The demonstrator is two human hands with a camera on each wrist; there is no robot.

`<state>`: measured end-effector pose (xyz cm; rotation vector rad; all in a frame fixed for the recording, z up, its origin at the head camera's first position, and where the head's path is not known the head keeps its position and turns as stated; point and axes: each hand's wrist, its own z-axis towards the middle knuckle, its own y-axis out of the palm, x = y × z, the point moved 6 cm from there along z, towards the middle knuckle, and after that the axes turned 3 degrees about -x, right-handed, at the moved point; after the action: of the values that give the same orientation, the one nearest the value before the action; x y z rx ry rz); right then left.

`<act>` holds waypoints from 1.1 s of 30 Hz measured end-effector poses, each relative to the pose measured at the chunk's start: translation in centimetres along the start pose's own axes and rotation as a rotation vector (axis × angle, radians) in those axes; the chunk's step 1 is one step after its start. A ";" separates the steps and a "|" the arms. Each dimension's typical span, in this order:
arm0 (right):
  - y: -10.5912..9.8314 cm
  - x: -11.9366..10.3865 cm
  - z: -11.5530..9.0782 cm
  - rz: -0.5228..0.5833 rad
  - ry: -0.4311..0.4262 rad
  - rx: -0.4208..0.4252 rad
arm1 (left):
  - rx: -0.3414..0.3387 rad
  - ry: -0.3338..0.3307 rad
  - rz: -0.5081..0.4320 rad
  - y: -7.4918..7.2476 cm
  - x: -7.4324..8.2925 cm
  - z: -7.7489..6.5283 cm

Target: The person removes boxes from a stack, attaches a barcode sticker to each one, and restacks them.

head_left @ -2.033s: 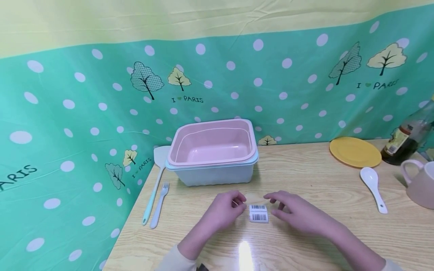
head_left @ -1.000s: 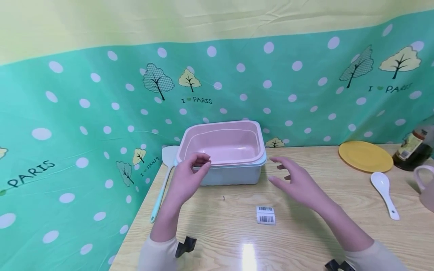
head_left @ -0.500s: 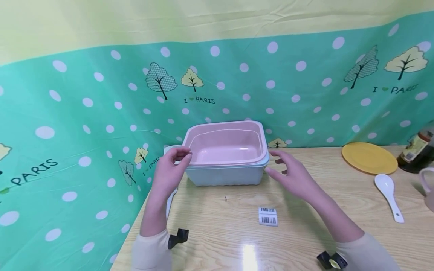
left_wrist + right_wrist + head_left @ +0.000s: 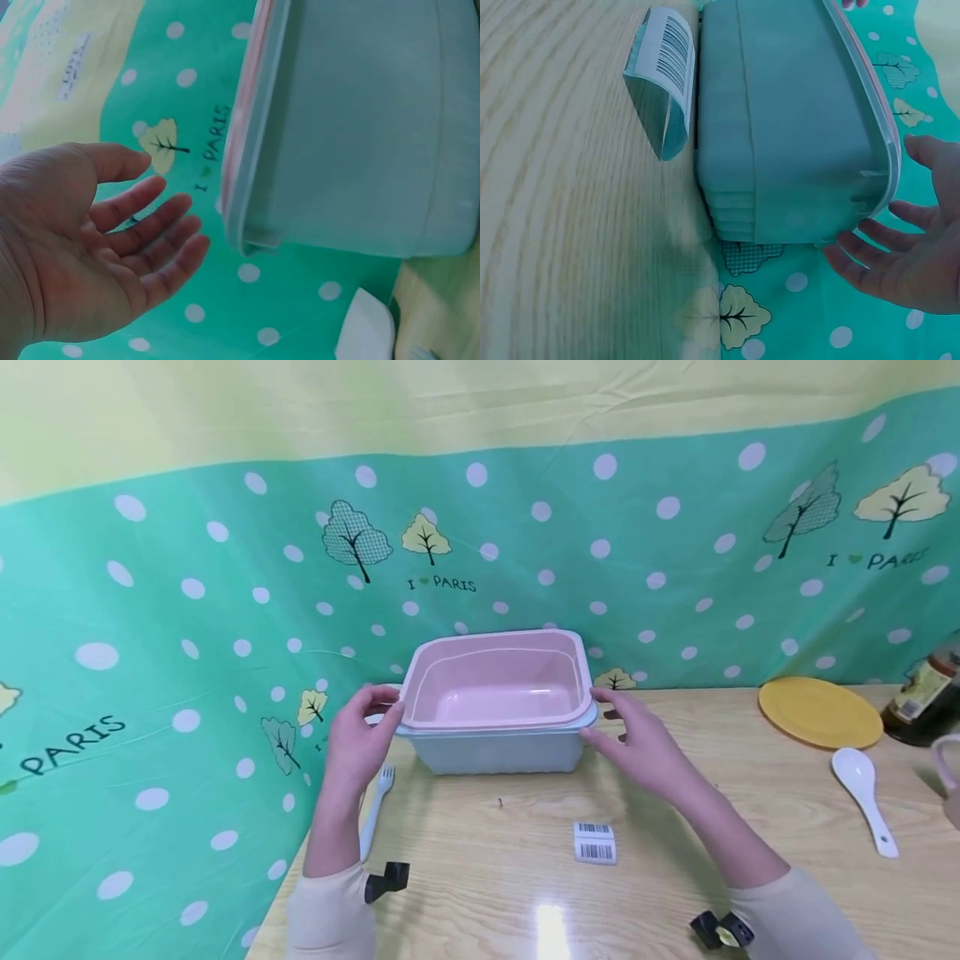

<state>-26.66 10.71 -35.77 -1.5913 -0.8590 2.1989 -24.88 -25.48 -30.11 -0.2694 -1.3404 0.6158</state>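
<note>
A pink basin (image 4: 498,681) sits nested in a light blue basin (image 4: 495,752) at the back of the table. My left hand (image 4: 358,735) is at their left end, its thumb near the pink rim in the head view. In the left wrist view, the loosely bent fingers (image 4: 161,225) stand apart from the rim and hold nothing. At the right end is my right hand (image 4: 637,739), thumb and fingers spread beside the rim. The right wrist view has its fingertips (image 4: 847,240) close to the blue rim; whether they touch, I cannot tell.
A curled barcode label (image 4: 595,843) lies in front of the basins. To the left is a light blue fork (image 4: 377,810), with a spatula mostly hidden behind my left hand. On the right are a yellow plate (image 4: 820,712), white spoon (image 4: 862,793), sauce bottle (image 4: 926,697) and mug (image 4: 951,777).
Both hands have moved from beside the barcode label back to the two ends of the basins, the left one swinging out left. Lately they have drawn closer to the rims. The basins appear unmoved.
</note>
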 end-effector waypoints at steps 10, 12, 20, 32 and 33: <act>1.0 1.0 0.0 0.012 -0.023 -0.010 | -0.092 -0.108 0.043 1.1 -3.1 0.4; 1.1 1.0 0.2 0.024 -0.029 -0.010 | -0.143 -0.109 0.043 1.6 -3.4 0.5; 1.6 1.2 0.5 0.023 -0.012 -0.012 | -0.268 -0.108 0.016 2.9 -4.2 0.9; 1.4 1.1 0.7 -0.035 -0.019 -0.011 | -0.290 -0.099 -0.060 2.9 -4.3 1.1; 1.3 1.1 0.7 -0.038 -0.025 -0.010 | -0.286 -0.091 -0.070 2.9 -4.2 1.1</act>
<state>-27.56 10.07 -37.26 -1.5424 -0.9012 2.1961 -27.15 -25.68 -34.80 -0.4287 -1.5200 0.3803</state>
